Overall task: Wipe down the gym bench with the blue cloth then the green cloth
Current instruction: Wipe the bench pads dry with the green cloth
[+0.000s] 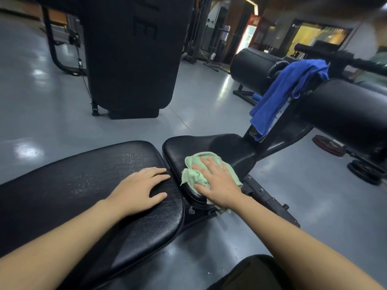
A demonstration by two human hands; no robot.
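Observation:
The black gym bench has a long back pad (83, 185) on the left and a smaller seat pad (226, 147) on the right. My right hand (217, 183) presses the crumpled green cloth (195, 176) flat onto the near edge of the seat pad, fingers spread over it. My left hand (140, 189) rests palm down on the right end of the back pad, holding nothing. The blue cloth (287, 91) hangs over the bench's upright frame between the black roller pads, beyond the seat.
Two black roller pads (345, 109) stand at the right. A tall black padded machine (129, 57) rises ahead on the grey floor. Weight plates (328, 145) lie on the floor at far right. My knee (251, 273) shows at the bottom.

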